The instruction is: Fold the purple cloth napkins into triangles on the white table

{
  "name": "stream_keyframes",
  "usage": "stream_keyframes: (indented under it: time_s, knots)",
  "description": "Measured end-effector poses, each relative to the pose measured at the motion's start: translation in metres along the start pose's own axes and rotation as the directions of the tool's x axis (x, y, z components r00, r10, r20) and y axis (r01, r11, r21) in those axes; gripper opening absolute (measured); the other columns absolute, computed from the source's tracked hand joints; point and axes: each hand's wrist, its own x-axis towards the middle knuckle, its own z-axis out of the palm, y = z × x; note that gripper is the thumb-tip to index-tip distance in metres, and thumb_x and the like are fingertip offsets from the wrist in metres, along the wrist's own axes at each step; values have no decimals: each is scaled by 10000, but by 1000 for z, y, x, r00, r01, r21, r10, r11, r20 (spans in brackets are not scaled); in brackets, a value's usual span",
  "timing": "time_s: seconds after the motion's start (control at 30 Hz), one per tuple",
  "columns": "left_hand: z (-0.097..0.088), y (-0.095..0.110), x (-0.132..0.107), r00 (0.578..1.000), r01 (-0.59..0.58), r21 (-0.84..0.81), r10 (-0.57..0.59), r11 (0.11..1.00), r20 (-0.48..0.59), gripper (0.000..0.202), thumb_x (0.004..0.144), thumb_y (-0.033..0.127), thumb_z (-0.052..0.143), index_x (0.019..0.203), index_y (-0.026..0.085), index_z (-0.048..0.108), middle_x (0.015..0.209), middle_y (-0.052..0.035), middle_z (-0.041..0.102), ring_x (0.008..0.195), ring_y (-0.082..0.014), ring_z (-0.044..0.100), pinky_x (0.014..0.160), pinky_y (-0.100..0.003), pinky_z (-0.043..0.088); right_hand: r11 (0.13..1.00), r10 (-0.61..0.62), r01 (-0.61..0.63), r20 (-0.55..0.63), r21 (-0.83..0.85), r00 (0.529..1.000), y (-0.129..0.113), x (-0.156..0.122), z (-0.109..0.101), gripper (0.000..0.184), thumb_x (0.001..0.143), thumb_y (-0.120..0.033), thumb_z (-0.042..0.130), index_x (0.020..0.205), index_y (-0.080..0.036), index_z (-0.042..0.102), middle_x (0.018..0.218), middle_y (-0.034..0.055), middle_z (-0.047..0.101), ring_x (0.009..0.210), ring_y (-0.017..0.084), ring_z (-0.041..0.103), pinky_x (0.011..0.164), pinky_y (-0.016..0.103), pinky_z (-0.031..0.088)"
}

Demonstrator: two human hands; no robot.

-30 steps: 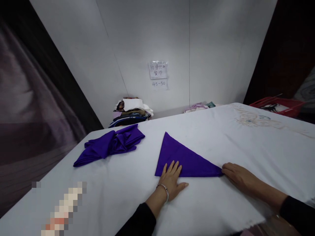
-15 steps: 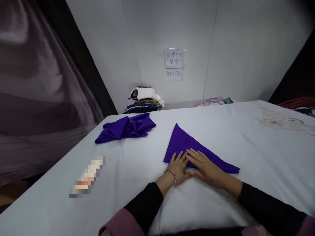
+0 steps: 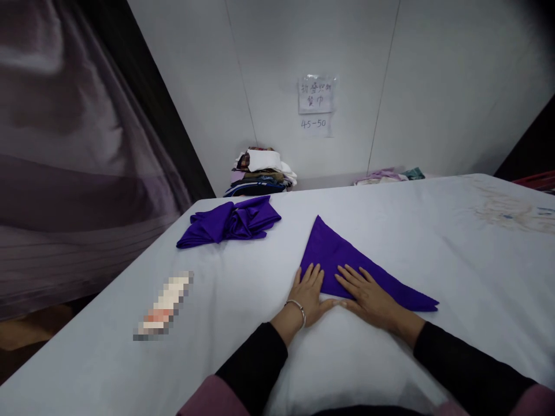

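A purple cloth [image 3: 342, 251], folded into a triangle, lies flat on the white-covered table [image 3: 243, 346]. My left hand [image 3: 309, 294], with a bracelet at the wrist, rests palm down on its near left corner, fingers spread. Flat on the near edge, a little to the right, lies my right hand [image 3: 368, 297], its fingers also stretched out. The two thumbs point toward each other just off the cloth's near edge. One corner of the triangle points away from me and another reaches out to the right past my right hand.
A crumpled purple cloth [image 3: 232, 222] lies at the far left of the table. Nearer on the left is a pixelated oblong item [image 3: 165, 306]. Behind the table stand a pile of folded clothes [image 3: 260, 173] and handwritten paper signs [image 3: 316, 95] on the wall. A curtain [image 3: 87, 173] hangs at left.
My hands have slid apart along the cloth's near edge, the left one to its left corner. The whole view has shifted slightly. The cloth stays a triangle.
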Motion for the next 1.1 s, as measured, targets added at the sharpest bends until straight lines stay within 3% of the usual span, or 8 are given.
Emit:
stream_keyframes:
  time_s: [0.13, 0.3, 0.43, 0.53, 0.7, 0.77, 0.9, 1.1]
  knots:
    - [-5, -17, -8, 989, 146, 9, -146, 989, -1, 787, 842, 672, 182, 1422, 140, 197, 1495, -88, 186, 1376, -248, 99, 1100, -529, 87, 1000, 12, -12, 6, 27, 1000, -1, 0, -1, 628, 902, -578, 289, 1435, -260, 191, 1489, 69, 195, 1361, 270, 134, 1080, 520, 122]
    - [-17, -20, -5, 928, 367, 19, -364, 930, -73, 782, 856, 644, 198, 1404, 88, 243, 1484, -126, 202, 1374, -267, 98, 1100, -520, 96, 998, 19, -19, 6, 66, 1000, -2, 1, -2, 627, 898, -583, 296, 1432, -271, 197, 1492, 62, 187, 1361, 277, 131, 1080, 529, 108]
    - [-20, -12, 5, 961, 243, 41, -235, 969, -143, 753, 865, 620, 228, 1409, 99, 232, 1499, -109, 149, 1380, -244, 52, 1113, -497, 58, 997, 26, -28, 35, 77, 999, -4, 3, -4, 637, 896, -594, 283, 1430, -254, 212, 1489, 75, 188, 1363, 274, 115, 1081, 529, 102]
    - [-14, -9, 9, 984, 163, 14, -162, 987, -69, 763, 860, 630, 205, 1407, 98, 241, 1494, -113, 167, 1379, -241, 68, 1115, -485, 78, 995, 36, -43, 67, 95, 997, -5, 3, -7, 655, 891, -604, 280, 1429, -236, 220, 1485, 91, 194, 1363, 278, 111, 1082, 530, 92]
    - [-5, -13, 9, 987, 163, -9, -163, 987, -13, 764, 862, 620, 177, 1416, 96, 211, 1494, -108, 171, 1379, -235, 62, 1116, -478, 89, 981, 30, -71, 218, 183, 976, -2, 8, -29, 692, 875, -628, 283, 1432, -226, 206, 1496, 96, 131, 1362, 306, 73, 1074, 549, 81]
    - [-4, -14, 9, 987, 162, -13, -163, 987, -10, 764, 859, 620, 186, 1416, 98, 213, 1495, -105, 168, 1380, -234, 54, 1118, -477, 82, 978, -2, -49, 244, 202, 970, -4, 19, -43, 702, 876, -630, 277, 1436, -217, 186, 1501, 92, 98, 1365, 296, 45, 1079, 535, 70]
    - [-4, -15, 9, 987, 161, -35, -161, 986, -8, 771, 857, 629, 182, 1424, 107, 185, 1501, -91, 147, 1381, -232, 28, 1120, -480, 64, 974, -124, 92, 152, 205, 981, -17, 64, -60, 720, 876, -625, 292, 1444, -202, 159, 1503, 92, 123, 1373, 252, 30, 1094, 479, 14]
    - [0, -17, 9, 988, 151, -74, -153, 986, -24, 773, 847, 649, 207, 1429, 142, 175, 1492, -82, 190, 1379, -240, 56, 1120, -493, 64, 976, -153, 116, 205, 184, 967, -6, 135, -28, 760, 884, -627, 229, 1426, -94, 215, 1481, 163, 182, 1370, 251, 84, 1091, 474, 30]
